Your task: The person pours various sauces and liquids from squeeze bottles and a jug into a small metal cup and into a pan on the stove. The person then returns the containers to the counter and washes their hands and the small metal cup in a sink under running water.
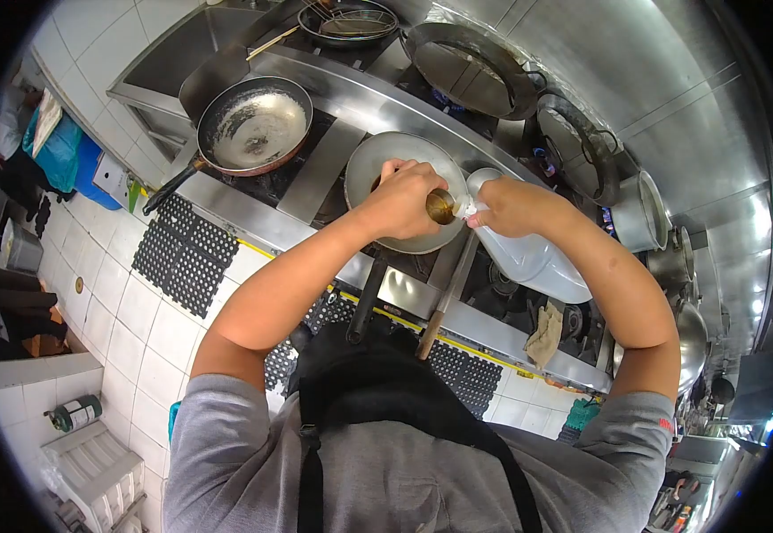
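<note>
My left hand [407, 197] is wrapped round a bottle with amber liquid [440, 207], held tilted on its side above a grey frying pan [404, 147] on the stove. Close to the bottle's end, my right hand [512, 206] is closed with its fingers at a small white piece [467, 210], which is too small to name. Under the right hand and forearm lies a white tray-like container [533, 265]. A wooden-handled utensil [444, 306] runs between the pan and that container. The pan's black handle [367, 298] points toward my body.
Another frying pan [257, 127] with white residue sits at the left. Large dark pans [471, 71] and a metal pot [639, 213] stand along the back and right. A cloth [545, 335] hangs at the front edge. Another person [13, 133] is at the far left.
</note>
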